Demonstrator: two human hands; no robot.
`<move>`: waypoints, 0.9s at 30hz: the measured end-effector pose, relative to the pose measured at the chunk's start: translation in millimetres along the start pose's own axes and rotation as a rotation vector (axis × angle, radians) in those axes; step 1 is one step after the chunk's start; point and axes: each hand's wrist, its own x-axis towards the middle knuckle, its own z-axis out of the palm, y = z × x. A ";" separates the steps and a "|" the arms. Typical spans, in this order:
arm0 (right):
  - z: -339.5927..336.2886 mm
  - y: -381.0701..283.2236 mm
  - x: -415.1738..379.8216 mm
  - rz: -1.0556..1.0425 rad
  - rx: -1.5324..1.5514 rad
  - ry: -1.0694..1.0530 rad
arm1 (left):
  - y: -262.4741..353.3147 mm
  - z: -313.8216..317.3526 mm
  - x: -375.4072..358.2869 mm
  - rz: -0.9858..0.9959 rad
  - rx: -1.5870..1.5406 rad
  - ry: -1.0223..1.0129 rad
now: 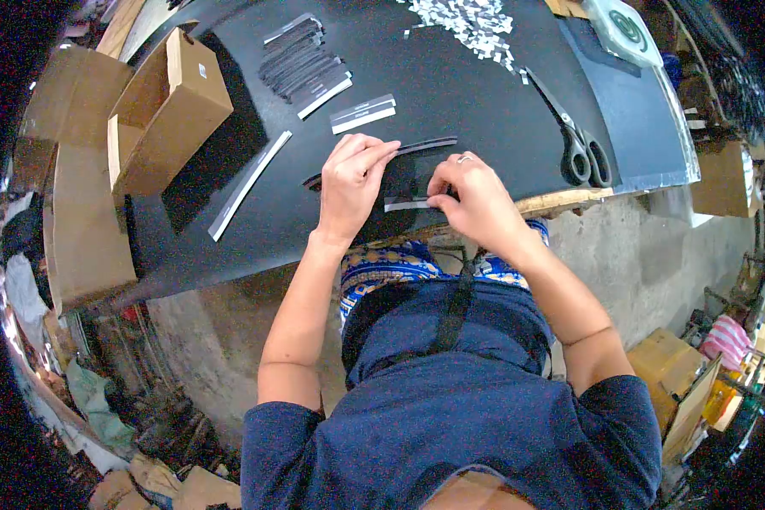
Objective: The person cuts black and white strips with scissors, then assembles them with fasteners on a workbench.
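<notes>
My left hand (348, 180) is closed in a pinch on a narrow dark strip (429, 144), which sticks out on both sides of the fingers above the black tabletop. The thumb and fingers of my right hand (474, 197) are pinched at the end of a short strip with a pale face (405, 205), near the table's front edge. Just beyond my left hand lie a few short white-edged strips (363, 114). To the left, a long white-edged strip (251, 184) rests at a slant. Farther back is a pile of dark strips (302, 64).
Black-handled scissors (576, 140) lie to the right. Small white pieces (467, 30) are heaped at the back. An open cardboard box (174, 110) stands on the left, and a clear plastic container (625, 34) sits at the far right. The table's front edge (561, 202) is close to my body.
</notes>
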 end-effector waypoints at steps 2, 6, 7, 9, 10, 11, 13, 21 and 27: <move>-4.6 4.8 7.3 -0.053 0.036 0.038 | -0.4 -1.0 -0.5 0.002 0.000 0.002; -10.1 14.4 21.1 -0.170 -0.030 0.188 | -1.0 -0.1 -1.1 -0.009 -0.006 -0.007; -11.6 15.1 24.0 -0.205 -0.083 0.233 | -1.7 0.1 -0.9 -0.010 -0.008 -0.005; -13.5 14.6 28.8 -0.208 -0.115 0.247 | -2.3 0.0 -0.5 -0.012 -0.021 -0.007; -13.7 14.1 30.6 -0.209 -0.146 0.260 | -2.6 -0.2 -1.0 -0.016 -0.033 -0.010; -13.4 14.2 32.1 -0.210 -0.178 0.273 | -2.4 -0.5 -1.4 -0.018 -0.033 -0.009; -10.1 18.7 34.7 -0.209 -0.167 0.269 | -1.4 -0.6 -0.5 -0.017 -0.022 -0.015; -6.9 25.3 39.0 -0.191 -0.145 0.236 | -2.5 0.2 -0.9 -0.010 -0.027 0.000; -4.5 28.2 38.6 -0.196 -0.126 0.260 | -2.7 0.2 -1.1 -0.006 -0.024 -0.002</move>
